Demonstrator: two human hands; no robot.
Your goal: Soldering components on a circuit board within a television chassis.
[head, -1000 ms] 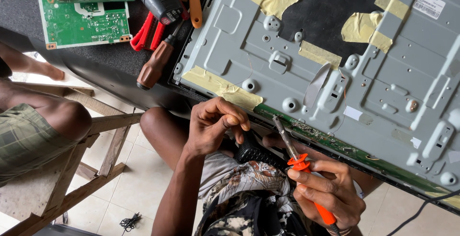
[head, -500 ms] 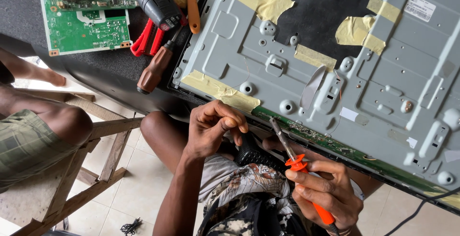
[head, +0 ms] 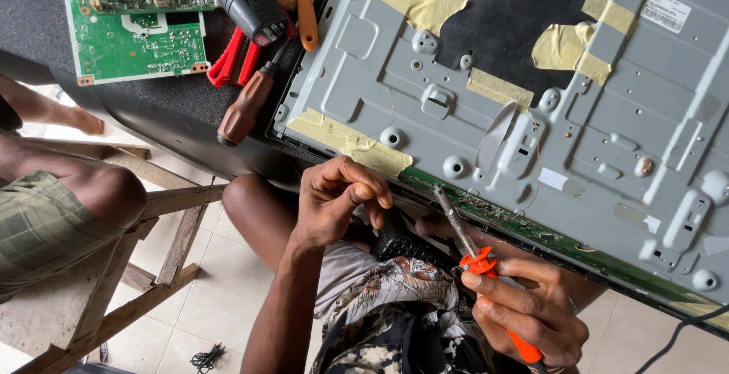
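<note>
Soldering iron with an orange handle sits in the right hand, grip closed around it, tip against the green strip along the grey metal panel edge. Left hand pinches something too small to tell beside yellow tape.

We see soft, even daylight; the grey metal back panel shines mildly, shadows stay faint, and focus is sharp.

Circuit board lies left of the panel, tools between.
</note>
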